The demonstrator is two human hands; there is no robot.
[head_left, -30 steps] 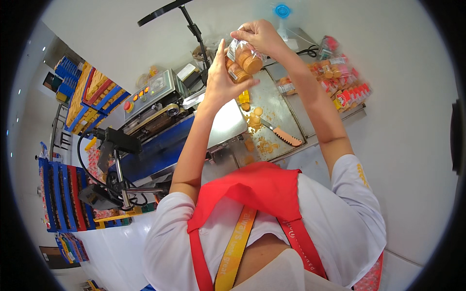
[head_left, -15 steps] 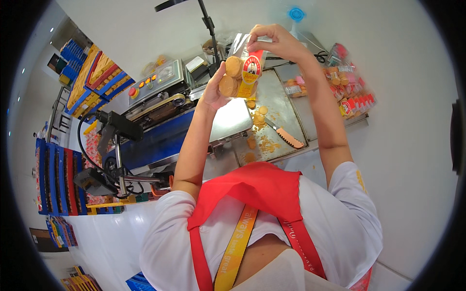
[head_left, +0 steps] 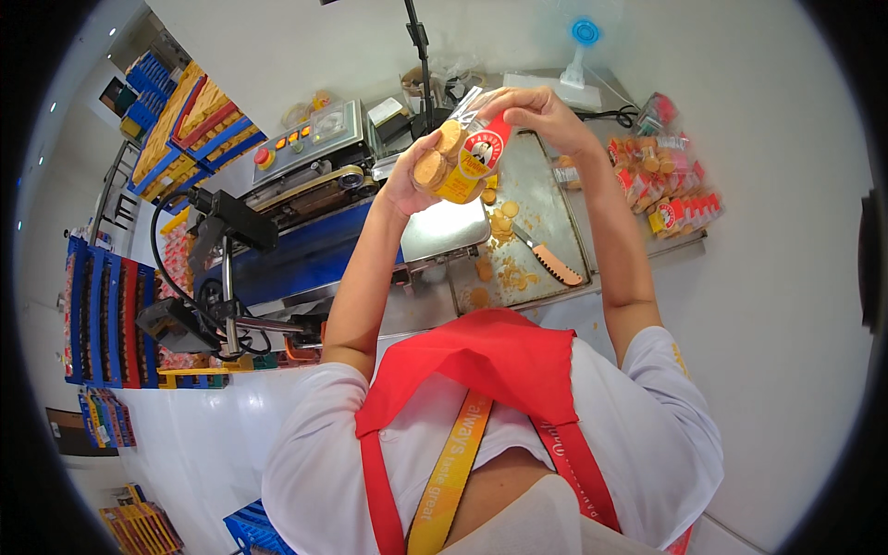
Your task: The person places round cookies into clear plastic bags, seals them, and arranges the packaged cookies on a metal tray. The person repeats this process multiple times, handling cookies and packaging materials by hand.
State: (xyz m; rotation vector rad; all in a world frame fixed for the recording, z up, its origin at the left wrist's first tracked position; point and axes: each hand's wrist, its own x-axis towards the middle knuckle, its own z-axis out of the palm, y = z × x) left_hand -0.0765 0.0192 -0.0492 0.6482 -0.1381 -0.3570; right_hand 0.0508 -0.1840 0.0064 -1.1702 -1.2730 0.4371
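Pack point(head_left: 462, 168) at 12 o'clock in my view, held in the air between both hands, tilted with its top end toward 1 o'clock. Clear plastic, red and yellow label point(head_left: 482, 154) facing me; round cookies point(head_left: 430, 170) show at its 8 o'clock side.

Left hand point(head_left: 408, 181): curled, thumb and fingers gripping the pack's lower side from about 8 o'clock. Right hand point(head_left: 543, 113): fingertips bent in, pinching the plastic at the top end by the label; I cannot make out each finger's contact.

Tray point(head_left: 544, 205) on the desk point(head_left: 577, 211) at 2 o'clock, crumbs point(head_left: 514, 276) scattered over it. Knife point(head_left: 552, 261) lies on the tray near 3 o'clock, peach handle pointing toward 4.

Loose packs point(head_left: 661, 176) heaped at 2 o'clock, past the right forearm. I note a blue-topped stand point(head_left: 583, 55) at 1 o'clock.

Machine point(head_left: 319, 139) at 10 to 11 o'clock, red button point(head_left: 265, 158) on its panel; blue belt point(head_left: 310, 257) near 9. I count crates point(head_left: 185, 129) stacked beyond, at 10 o'clock, as background.
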